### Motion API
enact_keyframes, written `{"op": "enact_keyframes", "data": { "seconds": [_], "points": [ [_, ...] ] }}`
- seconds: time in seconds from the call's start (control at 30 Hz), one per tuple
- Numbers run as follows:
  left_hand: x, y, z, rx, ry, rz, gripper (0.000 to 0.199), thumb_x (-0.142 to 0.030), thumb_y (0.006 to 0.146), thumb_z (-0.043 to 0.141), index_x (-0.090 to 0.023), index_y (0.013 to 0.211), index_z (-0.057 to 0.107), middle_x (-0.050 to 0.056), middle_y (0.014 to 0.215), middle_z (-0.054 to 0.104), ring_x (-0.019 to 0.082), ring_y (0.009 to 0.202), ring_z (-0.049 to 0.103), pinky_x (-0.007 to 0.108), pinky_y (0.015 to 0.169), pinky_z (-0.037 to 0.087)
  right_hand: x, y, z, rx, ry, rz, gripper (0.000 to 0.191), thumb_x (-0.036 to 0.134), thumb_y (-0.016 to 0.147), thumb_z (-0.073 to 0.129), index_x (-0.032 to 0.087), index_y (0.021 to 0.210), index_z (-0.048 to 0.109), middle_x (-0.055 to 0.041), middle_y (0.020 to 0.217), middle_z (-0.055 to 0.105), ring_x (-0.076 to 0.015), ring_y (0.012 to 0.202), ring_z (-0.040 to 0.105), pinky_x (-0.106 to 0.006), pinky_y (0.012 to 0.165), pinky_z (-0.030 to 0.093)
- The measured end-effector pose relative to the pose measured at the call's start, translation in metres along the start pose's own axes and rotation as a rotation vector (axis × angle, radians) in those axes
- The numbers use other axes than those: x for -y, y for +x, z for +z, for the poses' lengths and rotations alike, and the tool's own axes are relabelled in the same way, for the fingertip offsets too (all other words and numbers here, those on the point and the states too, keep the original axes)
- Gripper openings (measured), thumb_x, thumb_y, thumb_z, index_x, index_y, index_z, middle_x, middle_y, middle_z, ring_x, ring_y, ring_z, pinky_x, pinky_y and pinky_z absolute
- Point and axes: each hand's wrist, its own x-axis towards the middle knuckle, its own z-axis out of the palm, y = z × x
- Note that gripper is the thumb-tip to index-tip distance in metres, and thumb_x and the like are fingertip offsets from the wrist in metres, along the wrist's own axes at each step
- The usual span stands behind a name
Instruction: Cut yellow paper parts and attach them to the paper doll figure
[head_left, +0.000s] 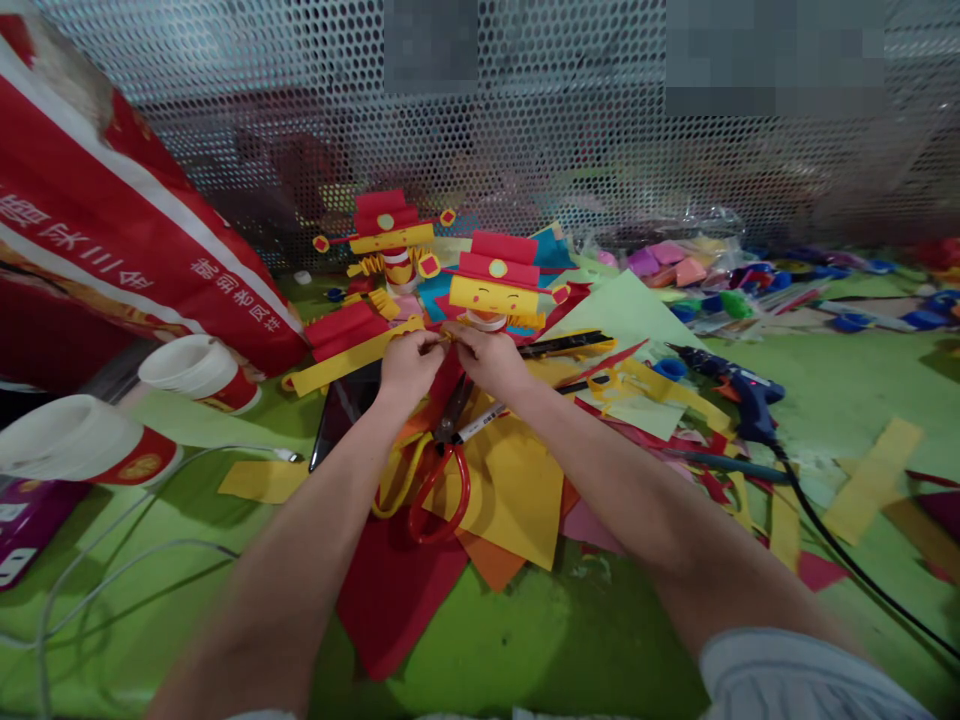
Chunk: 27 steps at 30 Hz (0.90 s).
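My left hand point(411, 368) and my right hand point(493, 362) meet at the middle of the table, fingertips pinched together on a small piece of yellow paper point(448, 336), mostly hidden by the fingers. Just behind them stands a paper figure point(495, 290) with a red hat and a smiling yellow face. A similar paper figure point(390, 235) stands farther back to the left. Beside my left hand lies a red and yellow folded paper piece point(349, 345). Below my hands are scissors point(442, 490) with red and yellow handles, and a white marker point(481, 422), over yellow paper sheets point(517, 500).
A blue glue gun point(739, 390) with a black cord lies right, among paper scraps point(874, 480). Paper cups point(199, 372), a red bag point(150, 200) and a white cable point(187, 455) are left. Colourful craft supplies point(720, 270) line the perforated metal screen point(525, 130).
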Motion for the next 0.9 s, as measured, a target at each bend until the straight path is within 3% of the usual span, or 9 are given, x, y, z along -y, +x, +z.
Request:
{"op": "enact_keyframes", "data": {
  "seconds": [0.17,0.27,0.6,0.9],
  "points": [
    [0.002,0.001,-0.001,-0.06,0.102,0.06,0.004,-0.02,0.065,0.055,-0.019,0.068,0.055,0.0,0.069,0.062,0.015,0.067,0.059,0.027,0.066,0.045,0.001,0.0,-0.003,0.041,-0.039,0.02,0.046,0.016,0.086,0.035,0.023,0.129,0.05,-0.0049,0.108,0.069,-0.0203,0.1,0.064,-0.03,0.086,0.049],
    [0.003,0.002,0.0,-0.086,0.058,0.047,0.013,-0.018,0.063,0.056,-0.02,0.074,0.051,-0.002,0.071,0.061,0.015,0.069,0.06,0.027,0.067,0.046,0.002,0.0,-0.005,0.057,-0.049,0.024,0.047,0.017,0.087,0.035,0.023,0.131,0.047,-0.0056,0.108,0.068,-0.0208,0.099,0.064,-0.03,0.085,0.049],
    [-0.001,0.001,0.002,-0.05,-0.313,-0.174,0.026,-0.009,0.059,0.054,-0.021,0.08,0.046,-0.007,0.058,0.055,0.012,0.048,0.058,0.023,0.048,0.044,0.0,0.002,-0.005,0.036,-0.055,0.035,0.044,0.019,0.086,0.038,0.023,0.127,0.052,-0.0065,0.109,0.068,-0.0231,0.096,0.065,-0.031,0.081,0.05],
    [-0.013,-0.003,0.0,-0.081,-0.444,-0.328,0.029,-0.004,0.062,0.05,-0.021,0.083,0.041,-0.006,0.063,0.061,0.011,0.045,0.059,0.023,0.047,0.046,-0.001,0.003,-0.005,0.023,-0.067,0.039,0.044,0.018,0.084,0.039,0.021,0.126,0.053,-0.0071,0.102,0.07,-0.022,0.094,0.065,-0.029,0.08,0.049]
  ]
}}
